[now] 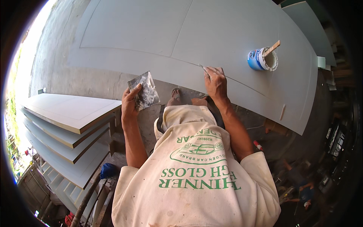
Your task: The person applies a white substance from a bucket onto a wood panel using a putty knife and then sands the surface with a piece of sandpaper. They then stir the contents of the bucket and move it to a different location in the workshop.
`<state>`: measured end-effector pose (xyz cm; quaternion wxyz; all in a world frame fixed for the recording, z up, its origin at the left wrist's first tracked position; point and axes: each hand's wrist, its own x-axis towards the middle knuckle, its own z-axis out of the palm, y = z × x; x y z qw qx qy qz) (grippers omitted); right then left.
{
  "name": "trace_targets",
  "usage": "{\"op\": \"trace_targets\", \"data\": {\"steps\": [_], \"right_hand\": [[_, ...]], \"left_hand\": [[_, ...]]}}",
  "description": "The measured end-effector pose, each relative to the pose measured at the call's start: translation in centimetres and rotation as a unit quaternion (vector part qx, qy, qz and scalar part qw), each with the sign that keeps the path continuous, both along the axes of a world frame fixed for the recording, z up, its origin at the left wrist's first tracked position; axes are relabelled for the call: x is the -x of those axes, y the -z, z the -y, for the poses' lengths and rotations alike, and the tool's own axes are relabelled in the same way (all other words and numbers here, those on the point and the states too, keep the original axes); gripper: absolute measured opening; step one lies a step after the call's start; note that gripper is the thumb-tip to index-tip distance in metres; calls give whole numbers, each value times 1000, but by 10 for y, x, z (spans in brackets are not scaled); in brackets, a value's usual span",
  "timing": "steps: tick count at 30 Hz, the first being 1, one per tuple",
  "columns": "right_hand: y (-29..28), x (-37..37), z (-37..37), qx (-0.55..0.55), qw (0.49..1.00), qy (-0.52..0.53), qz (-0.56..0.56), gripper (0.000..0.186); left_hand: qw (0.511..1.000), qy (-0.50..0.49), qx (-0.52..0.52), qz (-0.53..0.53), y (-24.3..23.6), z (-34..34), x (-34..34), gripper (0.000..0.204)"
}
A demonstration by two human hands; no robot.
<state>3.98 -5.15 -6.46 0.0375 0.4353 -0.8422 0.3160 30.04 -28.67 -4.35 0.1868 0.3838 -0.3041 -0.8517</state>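
"Hands first: what does each one have?"

"The left hand grips a dark, roughly square flat sheet smeared with white, thumb pressed on its face. The sheet is held up left of the middle, near the body."

"And the right?"

"The right hand pinches a thin, pale-tipped tool, fingers curled so that most of it is hidden. Its tip points up and to the left, at a fine grooved line. Whether it touches, I cannot tell."

"What bears that line?"

"A broad, flat, pale grey panel, stretching across the view in front of the person. Other thin lines mark out rectangles on it."

"Anything standing there?"

"A blue-and-white cylindrical can, toward the right, its rim crusted with whitish paste. A flat, light-brown wooden stick leans out of its mouth."

"And over on the left?"

"Several flat pale boards stacked with gaps between them. Below, near the left elbow, sits a crumpled blue bundle."

"What of the person?"

"A cream short-sleeved shirt with green print. One bare foot shows between the sheet and the right hand, just beyond the shirt's front."
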Motion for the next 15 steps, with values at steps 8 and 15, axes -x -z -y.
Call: {"op": "trace_targets", "data": {"steps": [8, 15], "right_hand": [[27, -20, 39, -125, 972, -44, -196, 21], [10, -23, 32, -187, 974, -64, -111, 26]], "left_hand": [[999, -12, -25, 31, 23, -3, -25, 17], [999, -20, -26, 39, 23, -1, -28, 18]]}}
